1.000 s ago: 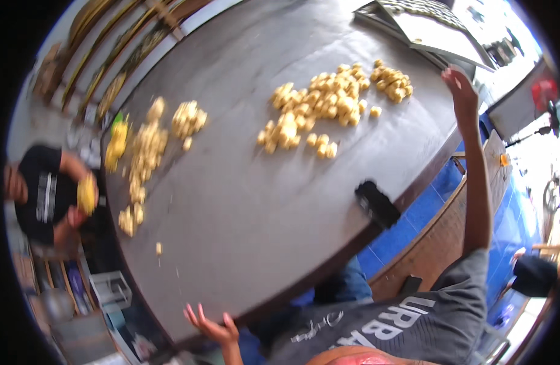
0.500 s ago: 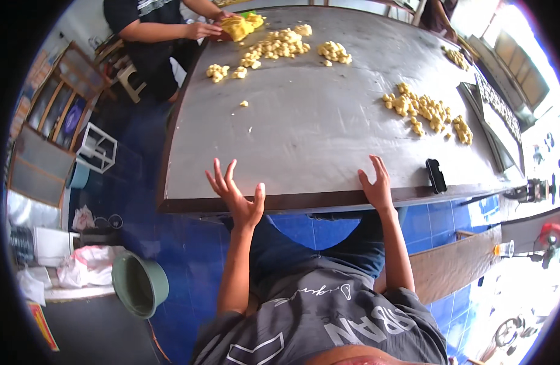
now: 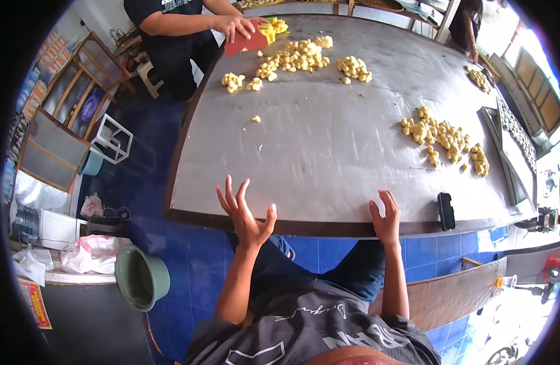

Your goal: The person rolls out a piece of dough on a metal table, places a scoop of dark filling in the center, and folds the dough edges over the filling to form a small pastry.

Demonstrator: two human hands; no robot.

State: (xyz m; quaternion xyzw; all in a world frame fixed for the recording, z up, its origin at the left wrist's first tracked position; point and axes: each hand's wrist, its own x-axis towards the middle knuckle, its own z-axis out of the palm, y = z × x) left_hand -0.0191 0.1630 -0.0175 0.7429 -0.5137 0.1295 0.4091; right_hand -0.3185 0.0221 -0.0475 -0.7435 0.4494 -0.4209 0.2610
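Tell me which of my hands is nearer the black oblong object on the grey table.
Right: the right hand is left of the black oblong object; the left hand is farther left.

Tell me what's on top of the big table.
Several piles of yellow lumps, a black object near the right hand, flat trays at the right. Hidden: the tabletop beneath those, and whatever lies behind the red sheet at far left.
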